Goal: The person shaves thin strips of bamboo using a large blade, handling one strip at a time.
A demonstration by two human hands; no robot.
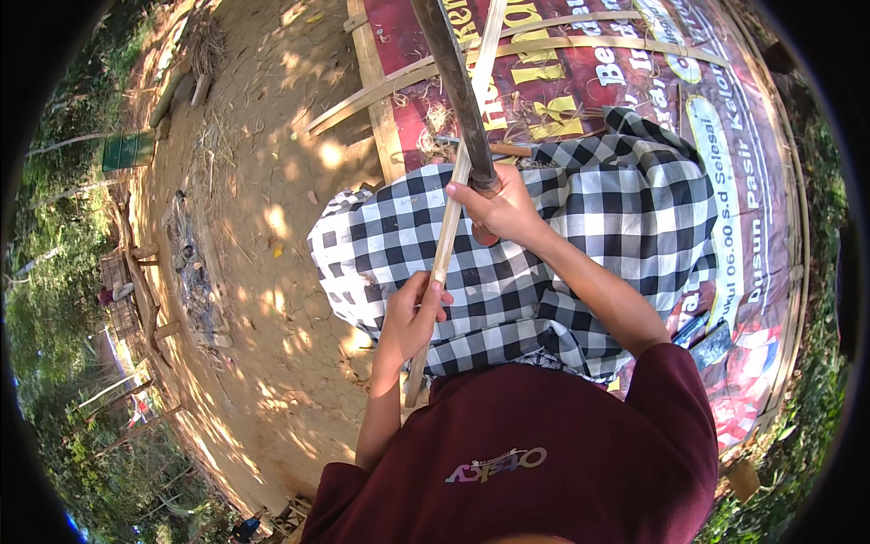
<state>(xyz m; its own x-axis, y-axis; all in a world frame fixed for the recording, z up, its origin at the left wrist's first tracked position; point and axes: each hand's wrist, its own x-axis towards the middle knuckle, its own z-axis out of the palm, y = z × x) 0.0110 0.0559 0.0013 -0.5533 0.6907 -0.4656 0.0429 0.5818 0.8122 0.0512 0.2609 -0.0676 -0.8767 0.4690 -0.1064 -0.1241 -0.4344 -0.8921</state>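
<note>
My right hand [504,210] is closed around the handle of a long dark-bladed machete [459,86], its blade pointing away from me. The thumb of that hand lies against a pale, narrow wooden or bamboo strip [450,227], which runs slantwise from the far edge down past my left side. Lower on the strip, my left hand [413,313] pinches it between thumb and fingers. Blade and strip cross just beyond my right hand. Both hands are above a black-and-white checked cloth [390,231] draped over my lap.
A printed red and purple banner [761,181] covers the surface ahead and to the right. Long curved strips [580,45] and curly shavings [438,120] lie on it. A brown-handled tool [510,150] rests beside the cloth. Bare earth [281,163] spreads leftward.
</note>
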